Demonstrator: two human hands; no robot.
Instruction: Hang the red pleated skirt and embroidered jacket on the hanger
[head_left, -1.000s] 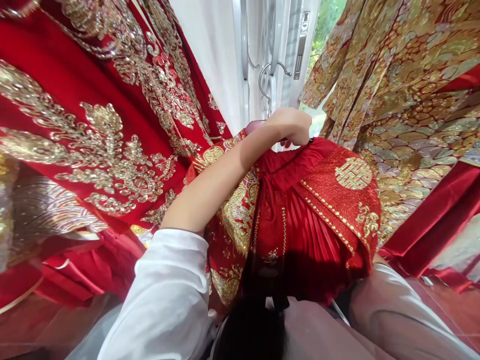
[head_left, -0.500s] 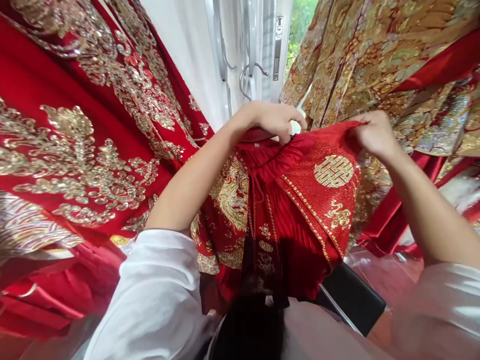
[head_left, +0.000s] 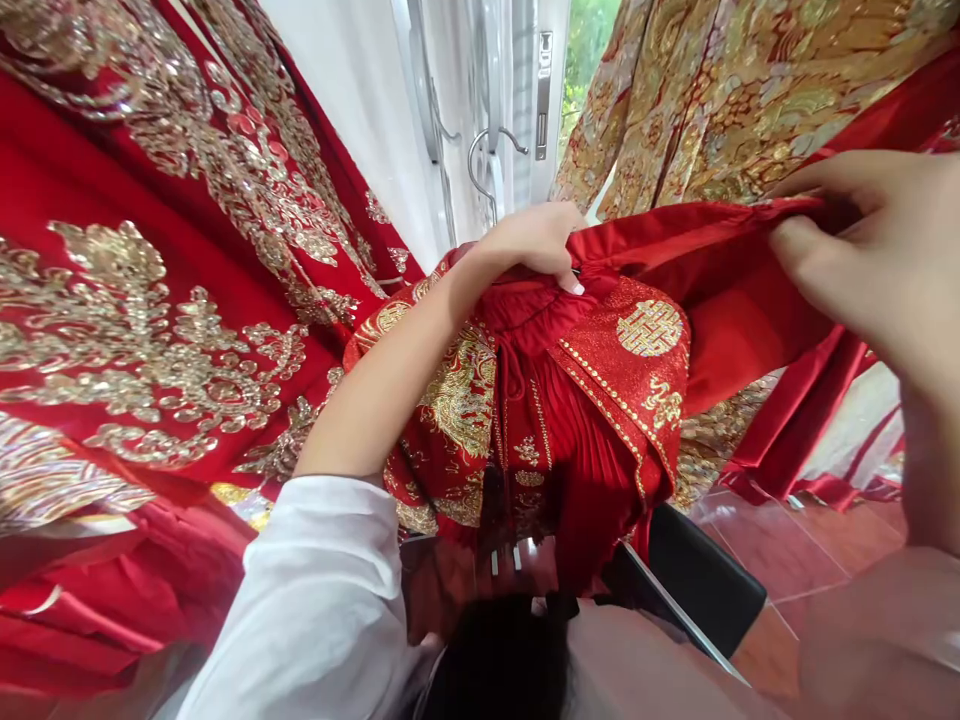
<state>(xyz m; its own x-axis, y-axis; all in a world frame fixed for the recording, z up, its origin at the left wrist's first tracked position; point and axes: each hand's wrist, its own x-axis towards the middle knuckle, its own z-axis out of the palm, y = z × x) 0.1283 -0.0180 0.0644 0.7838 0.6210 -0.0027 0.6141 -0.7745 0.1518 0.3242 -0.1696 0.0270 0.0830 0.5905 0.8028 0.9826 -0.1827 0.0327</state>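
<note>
A red pleated skirt with gold embroidery and a round gold emblem hangs in front of me. My left hand is closed on its waistband at the top, just below a metal hanger hook. My right hand pinches a red waistband strip and holds it stretched out to the right, level with the left hand. White sleeves cover both my upper arms.
A red robe with heavy gold and sequin embroidery hangs close on the left. A gold brocade garment hangs at upper right. A white window frame with a handle stands behind. A black object and red floor tiles lie below.
My right hand came up into view, took hold of the red waistband strip and drew it far out to the right. My left hand stayed on the skirt's top.
</note>
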